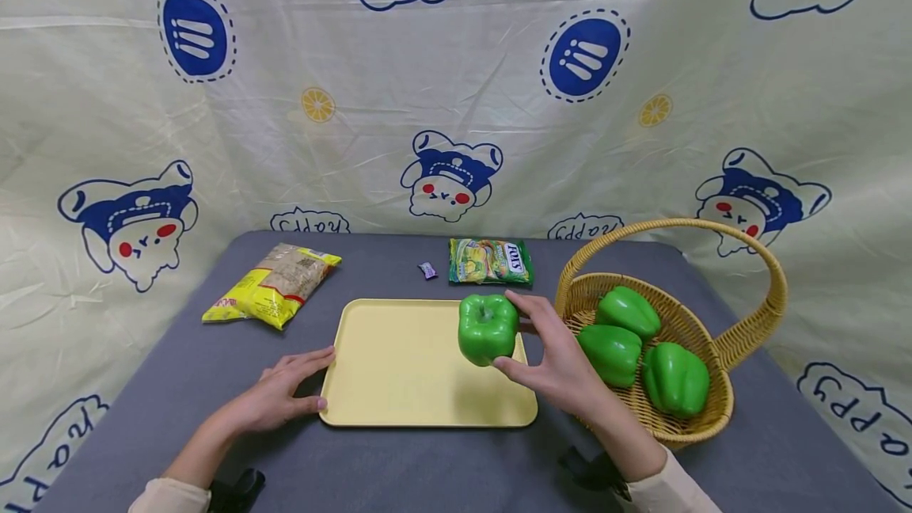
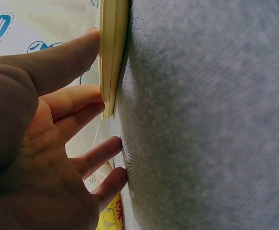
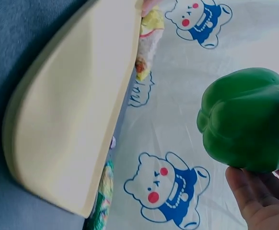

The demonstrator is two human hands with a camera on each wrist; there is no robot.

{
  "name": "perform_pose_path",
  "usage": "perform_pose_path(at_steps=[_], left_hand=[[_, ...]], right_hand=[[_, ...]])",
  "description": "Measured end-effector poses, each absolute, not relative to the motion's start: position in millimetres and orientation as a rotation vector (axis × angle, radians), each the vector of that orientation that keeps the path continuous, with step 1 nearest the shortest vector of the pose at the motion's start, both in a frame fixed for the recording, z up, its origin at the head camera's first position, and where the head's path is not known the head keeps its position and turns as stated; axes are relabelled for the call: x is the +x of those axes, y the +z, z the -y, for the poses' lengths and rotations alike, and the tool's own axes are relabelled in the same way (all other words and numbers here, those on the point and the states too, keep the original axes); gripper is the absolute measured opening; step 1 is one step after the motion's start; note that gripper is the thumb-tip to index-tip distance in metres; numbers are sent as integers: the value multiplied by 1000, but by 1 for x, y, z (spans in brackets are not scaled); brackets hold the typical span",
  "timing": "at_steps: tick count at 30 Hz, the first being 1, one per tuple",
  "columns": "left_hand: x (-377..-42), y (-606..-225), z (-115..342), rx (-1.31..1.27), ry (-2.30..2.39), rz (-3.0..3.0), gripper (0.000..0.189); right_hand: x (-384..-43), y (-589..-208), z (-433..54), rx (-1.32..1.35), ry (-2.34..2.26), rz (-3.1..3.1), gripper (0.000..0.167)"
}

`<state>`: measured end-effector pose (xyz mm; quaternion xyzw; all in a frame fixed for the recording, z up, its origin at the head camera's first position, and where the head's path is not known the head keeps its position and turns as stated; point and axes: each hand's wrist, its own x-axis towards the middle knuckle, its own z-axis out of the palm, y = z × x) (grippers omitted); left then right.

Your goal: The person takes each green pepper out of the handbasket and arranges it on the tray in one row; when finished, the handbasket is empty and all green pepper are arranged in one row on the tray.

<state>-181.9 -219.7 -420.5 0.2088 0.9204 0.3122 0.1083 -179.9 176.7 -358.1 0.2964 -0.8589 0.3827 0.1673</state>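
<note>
My right hand [image 1: 559,355] holds a green bell pepper [image 1: 488,331] between thumb and fingers, above the right part of a pale yellow tray [image 1: 399,370]. In the right wrist view the pepper [image 3: 247,120] hangs clear of the tray [image 3: 58,120]. My left hand [image 1: 274,394] touches the tray's left edge, fingers spread and fairly straight. The left wrist view has the thumb and fingertips of that hand [image 2: 48,120] against the tray's rim [image 2: 113,52], with the lower fingers at the cloth. On the right, a wicker basket [image 1: 720,410] contains three more green peppers [image 1: 677,378].
A yellow snack bag [image 1: 274,287] lies at the back left on the grey table [image 1: 399,469]. Behind the tray are a green packet [image 1: 490,261] and a tiny purple packet [image 1: 427,270]. The basket's tall handle [image 1: 773,291] arches upward. A printed curtain [image 1: 370,180] hangs behind.
</note>
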Motion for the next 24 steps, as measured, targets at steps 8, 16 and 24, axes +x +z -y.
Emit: perform_pose_path(at_steps=[8,16,24], left_hand=[[-181,-421,220,633,922,-2708,72],[-181,-420,220,633,905,-2716,72],[-182,-419,219,627,899,-2711,72]], right_hand=[[-186,-366,-159,920,1203,2413,82],[-192,-372,-144,937,1262,2429,81],[-199,-378,-131,976,1281,2428,78]])
